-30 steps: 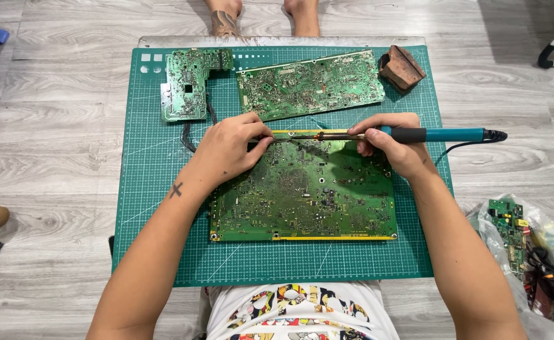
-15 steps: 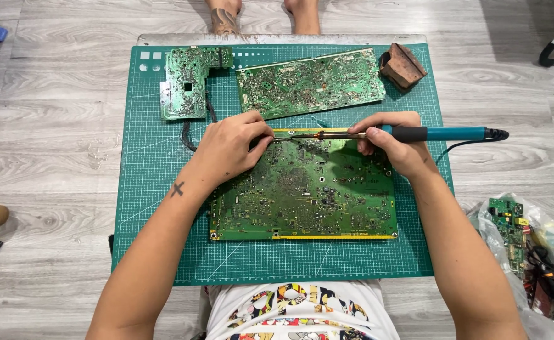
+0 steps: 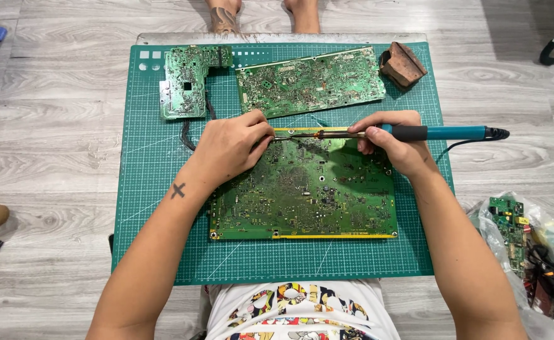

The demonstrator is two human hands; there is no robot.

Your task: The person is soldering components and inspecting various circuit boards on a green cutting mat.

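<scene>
A large green circuit board (image 3: 308,195) lies flat in the middle of a green cutting mat (image 3: 157,189). My right hand (image 3: 393,141) grips a teal-handled soldering iron (image 3: 440,132), held level, its metal tip pointing left along the board's far edge. My left hand (image 3: 229,148) rests on the board's far left corner, fingers pinched right at the iron's tip; whether they hold something small I cannot tell.
Two more green boards lie at the mat's far side: a small one (image 3: 185,79) at the left, a long one (image 3: 308,80) in the middle. A brown block (image 3: 402,63) sits at the far right corner. A plastic bag of parts (image 3: 528,252) lies on the wooden floor at right. Bare feet (image 3: 261,12) of another person show at the top.
</scene>
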